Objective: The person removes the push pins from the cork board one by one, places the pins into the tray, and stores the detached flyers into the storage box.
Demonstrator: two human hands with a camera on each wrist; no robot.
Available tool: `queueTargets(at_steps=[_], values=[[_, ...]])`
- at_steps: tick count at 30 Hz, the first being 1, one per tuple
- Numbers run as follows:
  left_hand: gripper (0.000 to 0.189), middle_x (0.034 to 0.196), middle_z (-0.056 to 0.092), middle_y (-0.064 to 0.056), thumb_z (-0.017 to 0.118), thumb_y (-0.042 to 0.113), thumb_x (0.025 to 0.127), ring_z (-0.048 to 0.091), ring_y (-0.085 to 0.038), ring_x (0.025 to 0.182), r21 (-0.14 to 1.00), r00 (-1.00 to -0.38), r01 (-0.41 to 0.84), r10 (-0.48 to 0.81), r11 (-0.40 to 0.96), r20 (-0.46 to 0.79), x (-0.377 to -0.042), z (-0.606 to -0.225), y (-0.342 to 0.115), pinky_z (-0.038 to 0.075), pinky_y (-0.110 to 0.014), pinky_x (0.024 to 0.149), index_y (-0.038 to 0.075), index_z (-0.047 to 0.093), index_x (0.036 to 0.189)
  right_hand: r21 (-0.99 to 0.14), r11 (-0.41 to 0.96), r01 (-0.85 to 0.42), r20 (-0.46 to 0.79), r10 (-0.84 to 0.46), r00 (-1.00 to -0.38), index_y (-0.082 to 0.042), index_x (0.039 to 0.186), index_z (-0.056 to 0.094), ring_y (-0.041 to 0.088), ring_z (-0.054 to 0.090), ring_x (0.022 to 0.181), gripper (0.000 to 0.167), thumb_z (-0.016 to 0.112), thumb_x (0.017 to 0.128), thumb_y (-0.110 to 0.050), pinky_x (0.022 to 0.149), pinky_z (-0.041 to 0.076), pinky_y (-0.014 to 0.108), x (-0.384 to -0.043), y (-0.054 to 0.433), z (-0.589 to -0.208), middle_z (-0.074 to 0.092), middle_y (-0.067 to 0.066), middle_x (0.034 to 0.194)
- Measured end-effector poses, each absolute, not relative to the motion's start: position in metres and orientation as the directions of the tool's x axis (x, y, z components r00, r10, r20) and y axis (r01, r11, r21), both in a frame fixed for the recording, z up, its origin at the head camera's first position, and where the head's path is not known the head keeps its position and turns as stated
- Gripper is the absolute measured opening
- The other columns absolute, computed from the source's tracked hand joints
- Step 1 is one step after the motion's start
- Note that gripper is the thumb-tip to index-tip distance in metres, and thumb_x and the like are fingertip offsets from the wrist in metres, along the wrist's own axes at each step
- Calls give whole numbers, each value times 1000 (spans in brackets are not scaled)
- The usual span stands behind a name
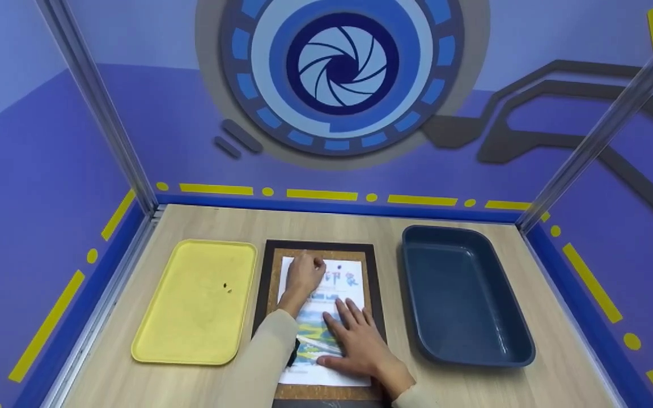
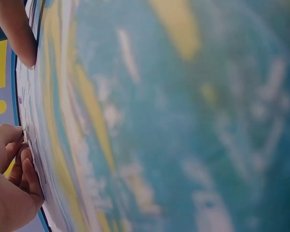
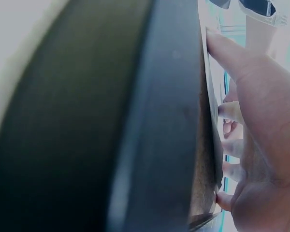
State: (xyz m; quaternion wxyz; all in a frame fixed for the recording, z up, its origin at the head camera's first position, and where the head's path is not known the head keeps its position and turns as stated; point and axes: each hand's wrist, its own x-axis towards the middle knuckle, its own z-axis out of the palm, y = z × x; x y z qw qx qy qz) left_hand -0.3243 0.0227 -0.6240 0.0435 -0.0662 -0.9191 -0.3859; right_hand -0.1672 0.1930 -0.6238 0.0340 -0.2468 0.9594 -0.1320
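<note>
A cork board in a black frame lies on the table under a white printed poster. My left hand is at the poster's upper left, thumb and fingers pinching a small dark pin against the paper; most of the pin is hidden. My right hand lies spread on the poster's lower right, pressing it with straight fingers. In the right wrist view its thumb and fingertips touch the paper, whose edge lifts slightly from the cork. A small purple dot shows near the poster's top.
To the left lies a shallow yellow tray with a few tiny bits in it. A deep dark blue bin stands to the right. Painted walls and metal posts enclose the table.
</note>
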Motion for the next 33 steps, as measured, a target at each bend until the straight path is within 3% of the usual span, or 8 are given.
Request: queueTargets(at_steps=[6,20,33], values=[[7,96,69,-2,71,16,102,66,-18,85,761,-994,112,65,639,91,-327,-621,19,57,-41,80,12,77,100,-269,844,-464,-1,-482,-876,-24,163,44,42,22,159,97,52,89,-86,120,23,70,-169,192,-624,26,17,173],[7,100,69,2,70,21,104,65,-14,92,817,-972,219,192,533,135,-328,-619,7,57,-35,84,16,75,105,-281,833,-476,27,-489,-872,-21,161,47,43,24,158,97,57,88,-84,118,27,72,-168,195,-626,29,18,172],[7,99,70,3,70,19,105,66,-13,92,831,-928,360,252,424,274,-314,-596,-21,57,-31,84,14,73,107,-273,835,-477,14,-492,-870,-21,162,45,43,22,158,98,56,89,-84,118,27,72,-168,195,-626,28,18,172]])
